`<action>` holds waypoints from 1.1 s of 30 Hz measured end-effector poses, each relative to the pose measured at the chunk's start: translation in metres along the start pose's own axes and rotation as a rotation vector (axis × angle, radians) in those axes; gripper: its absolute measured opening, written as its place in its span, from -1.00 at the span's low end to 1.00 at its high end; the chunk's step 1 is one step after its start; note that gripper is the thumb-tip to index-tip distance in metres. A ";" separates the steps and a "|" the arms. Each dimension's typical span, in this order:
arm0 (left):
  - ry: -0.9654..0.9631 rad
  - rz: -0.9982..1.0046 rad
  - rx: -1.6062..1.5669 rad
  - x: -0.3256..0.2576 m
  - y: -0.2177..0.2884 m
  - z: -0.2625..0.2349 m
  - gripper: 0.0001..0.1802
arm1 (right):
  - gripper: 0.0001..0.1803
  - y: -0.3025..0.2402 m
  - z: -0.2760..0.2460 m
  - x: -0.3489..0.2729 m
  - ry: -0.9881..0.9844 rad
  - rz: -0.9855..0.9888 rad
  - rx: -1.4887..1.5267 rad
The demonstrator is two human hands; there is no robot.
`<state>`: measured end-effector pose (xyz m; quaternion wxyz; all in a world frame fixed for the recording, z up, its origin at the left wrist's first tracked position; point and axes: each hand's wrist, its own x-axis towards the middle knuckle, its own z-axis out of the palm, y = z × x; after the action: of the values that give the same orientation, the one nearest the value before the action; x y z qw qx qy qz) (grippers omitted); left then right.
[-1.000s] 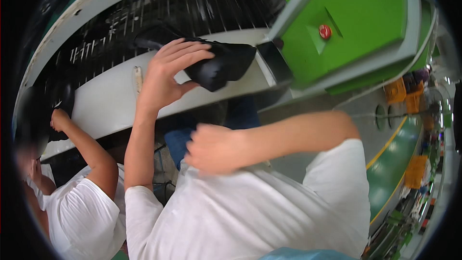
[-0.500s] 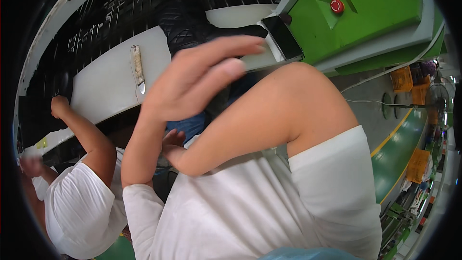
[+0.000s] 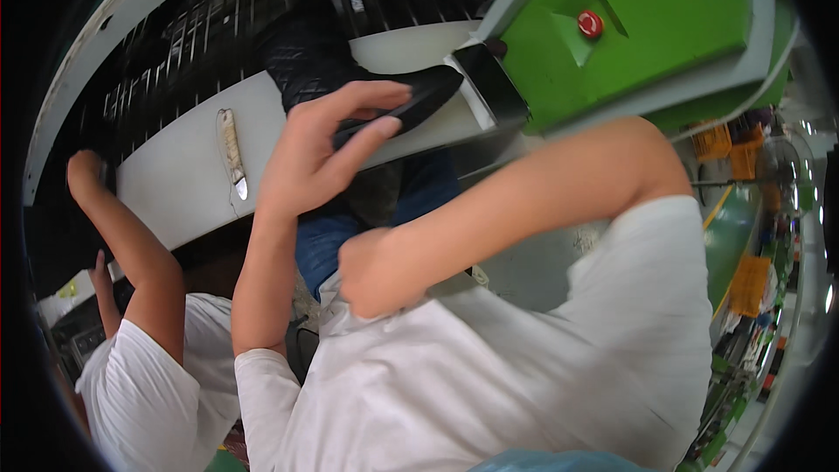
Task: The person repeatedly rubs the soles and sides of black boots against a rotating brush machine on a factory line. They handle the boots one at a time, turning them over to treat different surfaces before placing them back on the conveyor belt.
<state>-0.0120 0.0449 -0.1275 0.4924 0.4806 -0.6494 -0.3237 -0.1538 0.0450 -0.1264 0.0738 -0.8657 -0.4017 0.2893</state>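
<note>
Left hand (image 3: 306,162) has drawn leftward, fingers parted before the black boot (image 3: 306,65) on the bench (image 3: 175,153); open surface separates it from the knife (image 3: 232,149). Right hand (image 3: 377,275), off the front edge: too blurred to tell its grip.

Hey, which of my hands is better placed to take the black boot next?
Left, I'd judge. Your left hand is open at the black boot, though contact is unclear. Your right hand is down by the white shirt, farther from it.

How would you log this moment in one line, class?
left grip: open, at black boot; right grip: by white shirt; knife: on white ledge
</note>
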 end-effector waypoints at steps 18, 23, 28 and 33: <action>0.430 0.137 0.488 -0.065 -0.121 0.004 -0.31 | -0.60 0.099 0.114 -0.111 1.336 0.804 -0.175; 0.472 0.139 0.489 -0.062 -0.122 0.013 -0.32 | -0.66 0.102 0.110 -0.105 1.346 0.810 -0.148; 0.491 0.119 0.471 -0.061 -0.128 0.015 -0.36 | -0.65 0.103 0.095 -0.105 1.349 0.860 0.011; 0.525 0.071 0.412 -0.069 -0.123 0.022 -0.36 | -0.62 0.099 0.084 -0.109 1.333 0.968 0.204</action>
<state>0.0080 0.0680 -0.2668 0.5464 0.6143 -0.5683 -0.0335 -0.1918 -0.1102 -0.1835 0.2420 -0.9219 0.1715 -0.2493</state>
